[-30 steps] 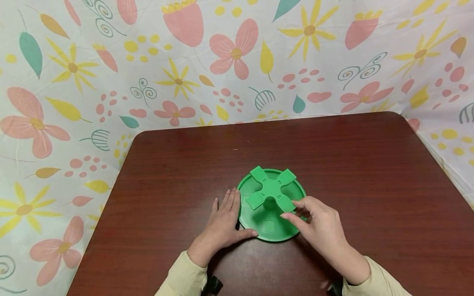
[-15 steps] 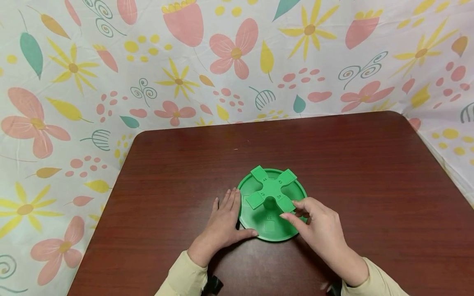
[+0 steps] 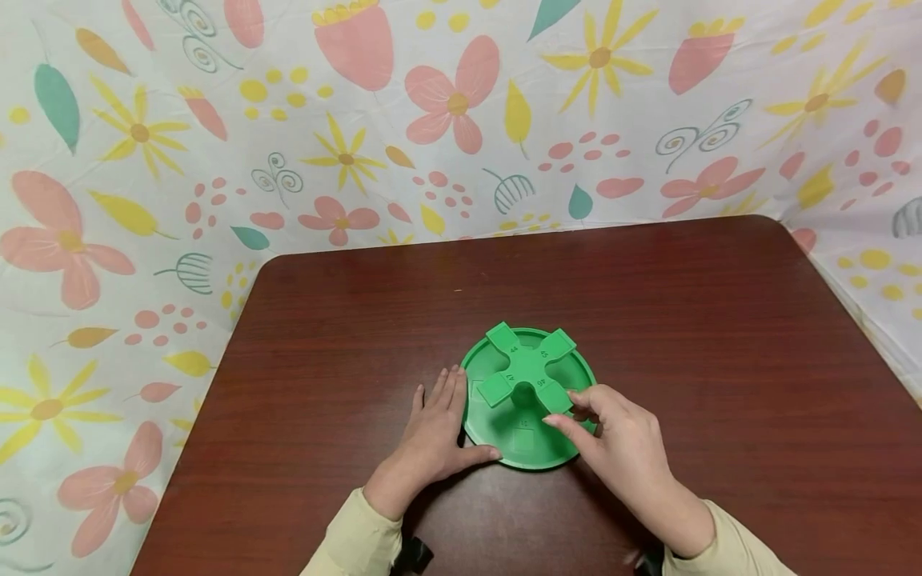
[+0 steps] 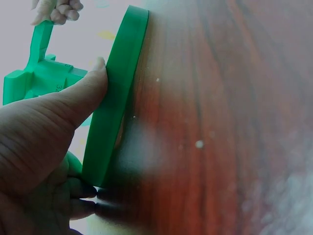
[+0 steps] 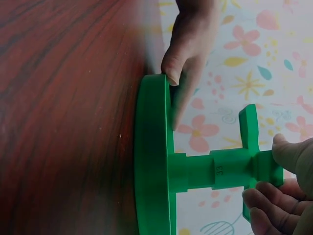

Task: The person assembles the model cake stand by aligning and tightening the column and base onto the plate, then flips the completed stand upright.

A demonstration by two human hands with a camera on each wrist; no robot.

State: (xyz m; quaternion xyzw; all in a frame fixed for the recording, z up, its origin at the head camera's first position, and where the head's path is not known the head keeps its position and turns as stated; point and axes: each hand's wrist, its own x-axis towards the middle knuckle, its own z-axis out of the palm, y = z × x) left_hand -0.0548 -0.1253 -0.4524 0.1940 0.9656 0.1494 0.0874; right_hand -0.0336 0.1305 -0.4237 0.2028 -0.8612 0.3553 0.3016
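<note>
A round green base [image 3: 536,458] with a raised rim lies on the table. From its middle rises a green post [image 5: 199,171] marked 33 in the right wrist view. On top is a green four-armed cross [image 3: 529,368], numbered 44 to 47, standing clear above the base. My right hand [image 3: 623,436] pinches the near right arm of the cross, by the 46, between thumb and fingers. My left hand [image 3: 432,444] lies along the left side of the base with straight fingers, its thumb [image 4: 90,90] pressed on the near rim.
The dark red-brown wooden table [image 3: 324,344] has rounded far corners. Behind it hangs a white cloth [image 3: 461,176] printed with flowers and leaves, also along the sides. A small black object [image 3: 414,554] shows by the left sleeve.
</note>
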